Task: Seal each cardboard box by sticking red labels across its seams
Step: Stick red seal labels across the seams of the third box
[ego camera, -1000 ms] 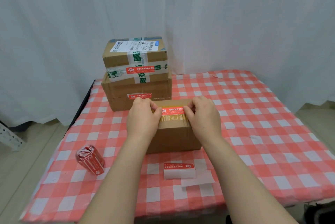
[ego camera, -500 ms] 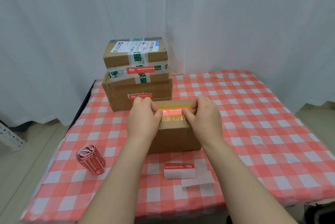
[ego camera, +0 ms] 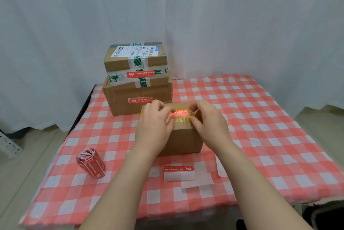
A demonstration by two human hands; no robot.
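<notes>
Centre: both ends of the red rectangular paper label (ego camera: 178, 113) lie under fingers of the left hand (ego camera: 152, 127) and right hand (ego camera: 208, 123). Its print is too small to read. Lower right: a dark object (ego camera: 323, 216), unidentifiable, is cut by the frame edge.

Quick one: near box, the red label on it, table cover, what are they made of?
The near box: brown cardboard, matte; dull flat faces, folded edges.
The red label: likely coated paper or film, slightly glossy; it catches light.
The table cover: thin checked sheet, plastic or fabric, cannot tell; it wrinkles and drapes over the edge.
</notes>
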